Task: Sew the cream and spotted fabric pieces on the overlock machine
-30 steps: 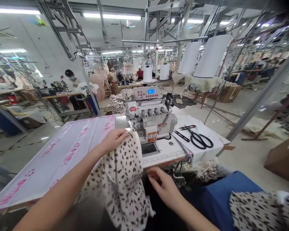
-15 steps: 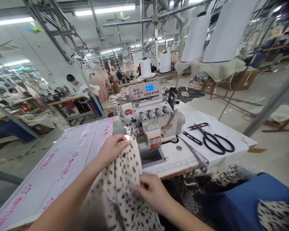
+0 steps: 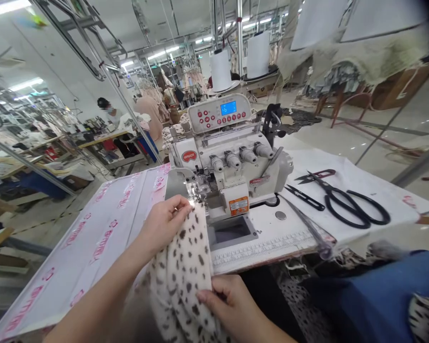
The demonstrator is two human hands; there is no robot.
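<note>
A cream fabric with dark spots runs from my lap up to the needle area of a white overlock sewing machine. My left hand pinches the fabric's top edge right at the presser foot. My right hand grips the same fabric lower down, near the table's front edge. Both hands are closed on the cloth.
Black scissors and small thread snips lie on the table right of the machine. The white table with pink print stretches left. A blue bin with more spotted fabric stands at my right. Another person works at a far bench.
My right hand came up from below the table edge and took hold of the spotted fabric. My left hand stayed at the presser foot. The view moved closer to the machine.
</note>
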